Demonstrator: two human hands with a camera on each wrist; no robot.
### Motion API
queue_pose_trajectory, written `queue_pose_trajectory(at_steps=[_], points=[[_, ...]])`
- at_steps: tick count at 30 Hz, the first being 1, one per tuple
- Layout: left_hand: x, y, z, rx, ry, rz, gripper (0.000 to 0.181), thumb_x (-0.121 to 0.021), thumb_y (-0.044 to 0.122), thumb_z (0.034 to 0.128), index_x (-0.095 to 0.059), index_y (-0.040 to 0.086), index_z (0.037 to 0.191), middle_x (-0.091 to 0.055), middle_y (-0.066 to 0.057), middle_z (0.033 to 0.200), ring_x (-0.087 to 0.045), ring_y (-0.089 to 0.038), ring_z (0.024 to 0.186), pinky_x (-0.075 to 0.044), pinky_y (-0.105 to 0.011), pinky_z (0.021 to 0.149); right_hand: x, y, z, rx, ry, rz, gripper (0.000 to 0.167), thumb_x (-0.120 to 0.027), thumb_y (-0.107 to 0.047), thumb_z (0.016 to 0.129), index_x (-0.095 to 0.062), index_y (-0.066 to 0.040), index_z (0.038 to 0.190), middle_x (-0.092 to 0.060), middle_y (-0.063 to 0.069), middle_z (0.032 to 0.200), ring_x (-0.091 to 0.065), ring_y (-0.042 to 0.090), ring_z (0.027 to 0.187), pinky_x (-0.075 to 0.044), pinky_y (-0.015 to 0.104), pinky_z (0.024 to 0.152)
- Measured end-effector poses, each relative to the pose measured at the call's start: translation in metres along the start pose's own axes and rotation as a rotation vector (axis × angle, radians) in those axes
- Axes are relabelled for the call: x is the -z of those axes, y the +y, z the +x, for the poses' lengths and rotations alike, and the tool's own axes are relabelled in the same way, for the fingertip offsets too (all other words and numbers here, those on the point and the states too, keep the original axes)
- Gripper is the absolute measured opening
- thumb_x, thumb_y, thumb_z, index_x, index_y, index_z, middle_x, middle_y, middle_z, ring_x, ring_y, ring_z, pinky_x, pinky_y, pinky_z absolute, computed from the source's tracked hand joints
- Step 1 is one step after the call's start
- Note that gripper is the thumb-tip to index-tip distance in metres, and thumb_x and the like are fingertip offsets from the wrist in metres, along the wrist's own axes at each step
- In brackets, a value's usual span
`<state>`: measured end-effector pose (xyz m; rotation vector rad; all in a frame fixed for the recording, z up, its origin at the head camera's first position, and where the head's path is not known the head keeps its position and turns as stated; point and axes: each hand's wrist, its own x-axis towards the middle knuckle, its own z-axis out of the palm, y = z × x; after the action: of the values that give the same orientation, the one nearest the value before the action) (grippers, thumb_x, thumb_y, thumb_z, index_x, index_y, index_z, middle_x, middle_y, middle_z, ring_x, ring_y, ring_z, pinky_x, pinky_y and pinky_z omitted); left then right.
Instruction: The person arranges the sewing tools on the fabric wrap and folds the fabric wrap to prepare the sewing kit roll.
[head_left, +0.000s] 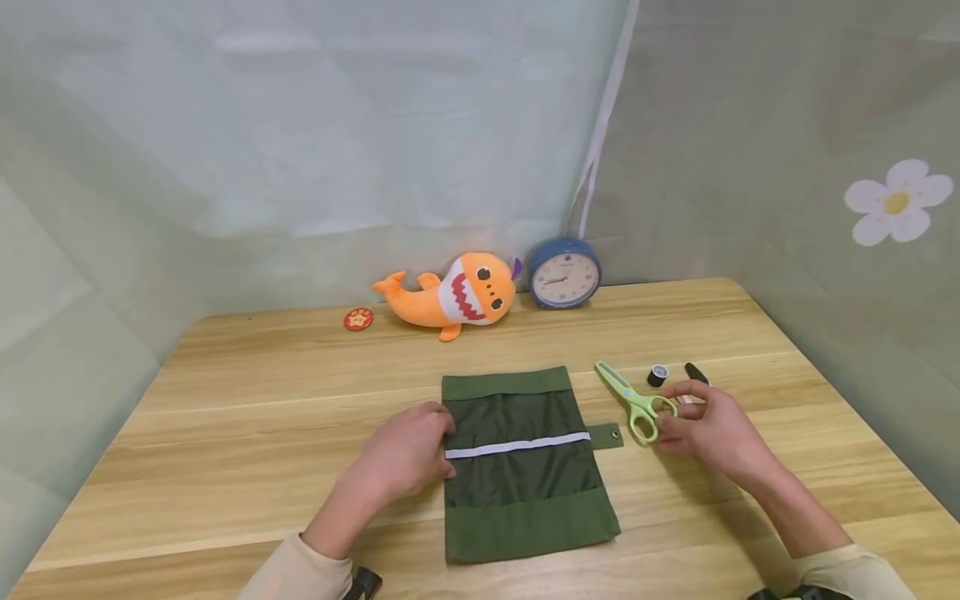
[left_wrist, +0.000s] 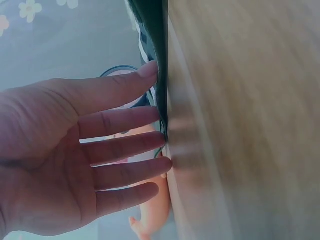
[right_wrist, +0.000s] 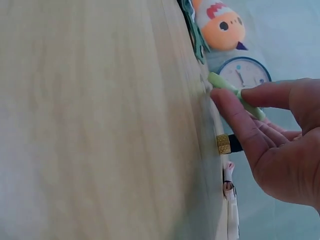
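A dark green fabric pouch (head_left: 517, 475) with a white elastic strip lies flat and unfolded on the table. My left hand (head_left: 408, 450) touches its left edge; in the left wrist view the fingers of that hand (left_wrist: 75, 145) are nearly straight against the green fabric (left_wrist: 161, 75). To the right of the pouch, my right hand (head_left: 712, 429) pinches a handle loop of the light green scissors (head_left: 636, 402), whose blades point away to the upper left. The right wrist view shows the thumb and index finger of this hand (right_wrist: 280, 135) on the green handle (right_wrist: 235, 92).
Just beyond the right hand are a black thread spool (head_left: 657, 376) and a black-ended item (head_left: 697, 372), partly hidden by the fingers. Along the back stand an orange plush shark (head_left: 457, 296) and a blue clock (head_left: 564, 273), with a round red patch (head_left: 358, 319) to their left.
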<state>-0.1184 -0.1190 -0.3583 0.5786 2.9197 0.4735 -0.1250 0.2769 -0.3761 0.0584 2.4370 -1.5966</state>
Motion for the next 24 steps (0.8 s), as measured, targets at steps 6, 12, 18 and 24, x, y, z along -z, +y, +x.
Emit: queue_pose_trajectory(at_steps=[6, 12, 18, 24], points=[[0.001, 0.000, -0.002, -0.017, 0.006, -0.009, 0.029, -0.095, 0.012, 0.0747, -0.073, 0.007, 0.092, -0.070, -0.012, 0.111, -0.069, -0.030, 0.099, -0.057, -0.047, 0.088, 0.003, -0.007, 0.003, 0.030, -0.014, 0.090, 0.052, -0.066, -0.005, 0.101, -0.040, 0.008, 0.145, -0.074, 0.018, 0.109, -0.079, 0.022, 0.088, -0.064, 0.037, 0.080], [0.001, 0.000, -0.003, -0.042, -0.006, 0.013, 0.022, -0.093, 0.012, 0.0795, -0.071, 0.010, 0.086, -0.069, -0.013, 0.113, -0.068, -0.032, 0.101, -0.057, -0.048, 0.087, -0.001, -0.020, 0.009, 0.058, -0.064, 0.127, 0.050, -0.069, -0.007, 0.100, -0.041, 0.008, 0.139, -0.075, 0.015, 0.107, -0.079, 0.021, 0.090, -0.064, 0.038, 0.081], [0.000, 0.001, -0.002, -0.044, -0.012, 0.028, 0.020, -0.090, 0.013, 0.0829, -0.070, 0.010, 0.084, -0.069, -0.014, 0.116, -0.067, -0.033, 0.101, -0.057, -0.049, 0.085, -0.012, -0.033, 0.019, 0.073, -0.109, 0.160, 0.049, -0.070, -0.008, 0.100, -0.043, 0.009, 0.137, -0.077, 0.009, 0.100, -0.079, 0.021, 0.087, -0.065, 0.038, 0.078], [0.000, 0.001, -0.002, -0.034, -0.010, 0.034, 0.021, -0.089, 0.013, 0.0835, -0.068, 0.011, 0.081, -0.069, -0.014, 0.114, -0.066, -0.032, 0.098, -0.056, -0.049, 0.081, -0.026, -0.043, 0.033, 0.076, -0.135, 0.188, 0.050, -0.069, -0.007, 0.100, -0.045, 0.008, 0.142, -0.076, 0.001, 0.098, -0.076, 0.015, 0.084, -0.065, 0.036, 0.072]])
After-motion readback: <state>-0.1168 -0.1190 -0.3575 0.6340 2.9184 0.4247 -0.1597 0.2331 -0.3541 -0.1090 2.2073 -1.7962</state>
